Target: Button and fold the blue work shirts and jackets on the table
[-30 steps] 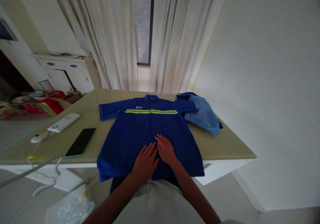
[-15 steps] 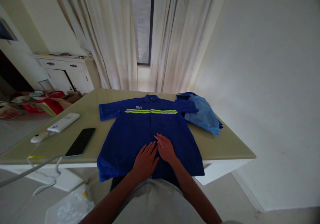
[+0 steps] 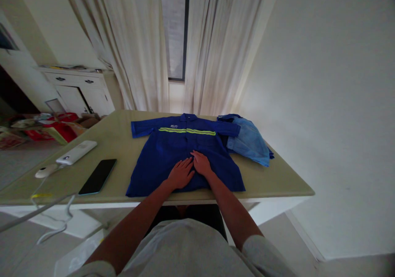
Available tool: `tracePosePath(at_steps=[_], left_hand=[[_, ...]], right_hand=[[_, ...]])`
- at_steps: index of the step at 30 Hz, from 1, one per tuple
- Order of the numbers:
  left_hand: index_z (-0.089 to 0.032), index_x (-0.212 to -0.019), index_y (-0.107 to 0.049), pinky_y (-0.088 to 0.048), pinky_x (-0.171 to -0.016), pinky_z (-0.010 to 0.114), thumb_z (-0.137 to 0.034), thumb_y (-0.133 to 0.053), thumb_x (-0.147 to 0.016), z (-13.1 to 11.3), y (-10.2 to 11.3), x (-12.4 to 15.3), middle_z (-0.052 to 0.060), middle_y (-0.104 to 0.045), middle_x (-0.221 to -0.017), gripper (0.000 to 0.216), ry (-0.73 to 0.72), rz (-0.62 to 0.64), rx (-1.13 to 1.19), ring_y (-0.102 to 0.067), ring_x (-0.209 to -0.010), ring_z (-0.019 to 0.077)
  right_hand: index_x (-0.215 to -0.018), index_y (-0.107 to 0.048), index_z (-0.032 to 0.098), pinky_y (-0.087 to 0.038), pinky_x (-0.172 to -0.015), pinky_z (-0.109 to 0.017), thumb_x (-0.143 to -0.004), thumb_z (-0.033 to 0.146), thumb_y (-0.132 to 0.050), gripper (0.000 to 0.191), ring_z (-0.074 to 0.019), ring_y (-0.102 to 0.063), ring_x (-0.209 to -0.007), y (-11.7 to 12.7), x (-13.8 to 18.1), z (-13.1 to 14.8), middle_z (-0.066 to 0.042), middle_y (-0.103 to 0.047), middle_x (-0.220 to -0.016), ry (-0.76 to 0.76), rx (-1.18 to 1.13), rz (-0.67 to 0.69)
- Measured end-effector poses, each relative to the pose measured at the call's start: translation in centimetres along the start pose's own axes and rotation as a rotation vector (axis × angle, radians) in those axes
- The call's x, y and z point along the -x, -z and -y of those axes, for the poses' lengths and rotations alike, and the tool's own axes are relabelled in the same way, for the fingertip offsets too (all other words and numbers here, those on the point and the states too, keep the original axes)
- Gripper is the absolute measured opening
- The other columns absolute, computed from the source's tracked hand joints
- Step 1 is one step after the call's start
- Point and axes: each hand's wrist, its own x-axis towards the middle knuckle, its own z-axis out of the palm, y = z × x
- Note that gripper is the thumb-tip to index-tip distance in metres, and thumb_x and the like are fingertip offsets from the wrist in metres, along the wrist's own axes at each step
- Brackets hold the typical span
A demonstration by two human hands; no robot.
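Evidently, this is a matter of flat, even pressure: the left hand (image 3: 181,174) and the right hand (image 3: 201,163) lie palm down on the dark blue shirt (image 3: 197,142), fingers extended, fingertips almost meeting near the front placket, and neither has hold of anything. The shirt is spread on the surface (image 3: 277,182) front side up, with its collar (image 3: 188,117) at the far end and its hem (image 3: 230,189) close to the near edge. With cloth laid out like this, the hands seem best kept loose and flat, since curled fingers could drag up a ridge. Light strokes outward from the middle, one palm to each side, ought to clear creases without skewing the front, and the reflective stripe (image 3: 200,133) across the chest makes a handy guide for straightness. Pressing hard toward the far side might bunch the lower half, so a gentle touch looks wiser. The sleeve on the person's right overlaps the pale blue garment (image 3: 248,141), so that part probably cannot lie truly level. On the other side, the phone (image 3: 98,177) lies apart from the shirt, though a wide sweep of the left arm could knock it.
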Motion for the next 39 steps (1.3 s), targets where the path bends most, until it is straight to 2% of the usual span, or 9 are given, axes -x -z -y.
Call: tracePosePath(at_steps=[7,10,13,19,24,27,31,35,39], left_hand=[[-0.02,-0.154,-0.047,-0.033,-0.124,0.049,-0.04,-0.037,-0.106,-1.6,0.7,3.6,0.012,-0.047,-0.161,0.053,-0.029,-0.033,0.001,-0.043,-0.149,0.0249],[-0.02,-0.152,-0.049,-0.035,-0.123,0.05,-0.039,-0.038,-0.106,-3.1,1.2,5.4,0.012,-0.048,-0.161,0.051,-0.043,-0.046,0.001,-0.043,-0.149,0.026],[-0.022,-0.154,-0.047,-0.037,-0.12,0.052,-0.039,-0.039,-0.106,-4.8,1.3,6.4,0.011,-0.046,-0.162,0.052,-0.033,-0.067,0.0,-0.044,-0.148,0.028],[-0.024,-0.16,-0.038,-0.039,-0.119,0.052,-0.037,-0.043,-0.104,-6.4,1.0,7.0,0.01,-0.042,-0.164,0.057,0.035,-0.097,0.038,-0.044,-0.147,0.0288],[-0.024,-0.164,-0.028,-0.046,-0.113,0.051,-0.044,-0.051,-0.102,-6.2,1.8,7.0,0.012,-0.037,-0.167,0.07,0.135,-0.087,0.129,-0.044,-0.145,0.033],[-0.021,-0.156,-0.044,-0.053,-0.101,0.05,-0.046,-0.047,-0.103,-4.9,3.1,4.4,0.015,-0.058,-0.149,0.058,0.185,0.024,0.183,-0.059,-0.127,0.0332],[-0.019,-0.122,-0.067,-0.056,-0.086,0.039,-0.027,-0.032,-0.107,-0.4,4.3,-2.8,0.013,-0.07,-0.117,0.039,0.285,0.261,0.177,-0.07,-0.098,0.0252],[-0.013,-0.131,-0.061,-0.05,-0.102,0.042,-0.012,-0.035,-0.101,4.5,2.6,-9.7,0.018,-0.068,-0.126,0.039,0.345,0.138,0.138,-0.065,-0.117,0.028],[-0.017,-0.145,-0.052,-0.046,-0.11,0.043,-0.011,-0.049,-0.094,6.2,-0.4,-12.0,0.013,-0.066,-0.138,0.051,0.252,0.017,0.324,-0.06,-0.126,0.0266]], right_hand=[[-0.141,-0.062,0.016,-0.035,-0.122,-0.04,-0.101,0.017,-0.04,0.046,-0.0219,-0.049,-0.145,-0.3,3.7,1.1,-0.012,-0.055,-0.154,0.002,-0.011,-0.038],[-0.126,-0.069,0.018,-0.045,-0.111,-0.043,-0.104,0.038,-0.048,0.037,-0.0285,-0.063,-0.126,0.6,3.9,2.5,-0.015,-0.07,-0.132,-0.074,0.027,-0.038],[-0.121,-0.066,0.018,-0.051,-0.097,-0.044,-0.099,0.059,-0.054,0.048,-0.0317,-0.068,-0.109,1.6,1.4,4.0,-0.017,-0.073,-0.113,-0.162,0.117,-0.046],[-0.126,-0.053,0.021,-0.05,-0.087,-0.037,-0.092,0.024,-0.057,0.035,-0.0271,-0.067,-0.105,1.9,-5.7,3.4,-0.014,-0.07,-0.117,-0.247,0.157,-0.034],[-0.125,-0.048,0.023,-0.049,-0.081,-0.038,-0.09,0.019,-0.052,0.035,-0.0273,-0.069,-0.092,2.3,-7.6,0.4,-0.01,-0.071,-0.106,-0.409,0.083,-0.02],[-0.123,-0.048,0.025,-0.048,-0.079,-0.034,-0.095,0.027,-0.05,0.028,-0.0241,-0.067,-0.094,2.0,-7.5,-0.7,-0.008,-0.068,-0.111,-0.362,0.034,-0.055],[-0.123,-0.049,0.026,-0.047,-0.077,-0.031,-0.094,0.037,-0.058,0.033,-0.022,-0.064,-0.101,1.1,-7.3,-0.9,-0.007,-0.062,-0.12,-0.239,-0.017,-0.074],[-0.117,-0.052,0.024,-0.046,-0.077,-0.029,-0.086,0.015,-0.054,0.032,-0.0195,-0.062,-0.094,1.1,-7.5,-1.4,-0.005,-0.061,-0.114,-0.276,-0.034,-0.108],[-0.108,-0.06,0.023,-0.048,-0.083,-0.03,-0.089,0.012,-0.05,0.024,-0.0188,-0.062,-0.096,1.3,-7.6,-2.8,-0.005,-0.063,-0.111,-0.271,-0.161,-0.182]])
